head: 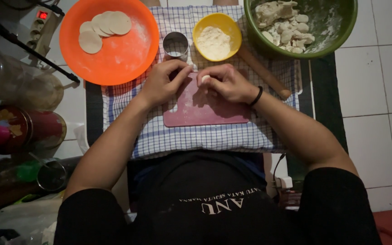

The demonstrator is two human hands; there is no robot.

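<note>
Over the pink board (pixel 205 111): my right hand (pixel 227 84) pinches a small dough ball (pixel 205 79), my left hand (pixel 164 84) curled alongside, holding nothing. Step in hand, I judge: shaping; next needs flattening on the board.

Metal ring (pixel 176 46) and yellow bowl (pixel 217 36) (touching) block ahead.

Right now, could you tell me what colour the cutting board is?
Pink board, head view.

Small pale dough lump (pixel 205 79) (partly hidden) over pink cutting board (pixel 205 111).
</note>
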